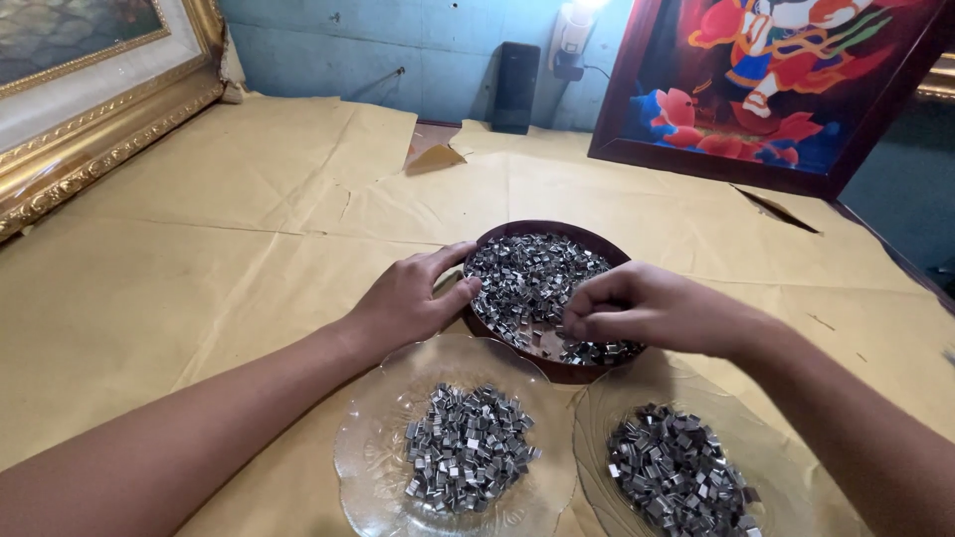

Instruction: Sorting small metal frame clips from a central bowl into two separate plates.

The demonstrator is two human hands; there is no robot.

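Gilt picture frame (pixel 95 119) leans at the far left of the desk (pixel 229 259), which is covered in creased tan paper. Moving right, the left hand (pixel 413 296) rests with fingers loosely spread and curled against the outer rim of a dark round bowl (pixel 587 370), steadying it; it holds nothing else. That bowl is heaped with small silvery metal clips (pixel 527 278), though bare brown bottom shows at its near side. Below the left hand sits a clear glass plate (pixel 363 467) carrying a modest pile of the same clips, and beside it to the right a second glass plate (pixel 597 428) holds a similar pile. Judging from this, part of the clips has been moved onto the two plates while the greater share remains in the bowl. The right hand (pixel 637 310) hovers over the bowl's near right edge, fingertips pinched together down among the clips; whether it has any gripped I cannot tell. Further right, a dark-framed colourful painting (pixel 766 89) leans against the blue wall
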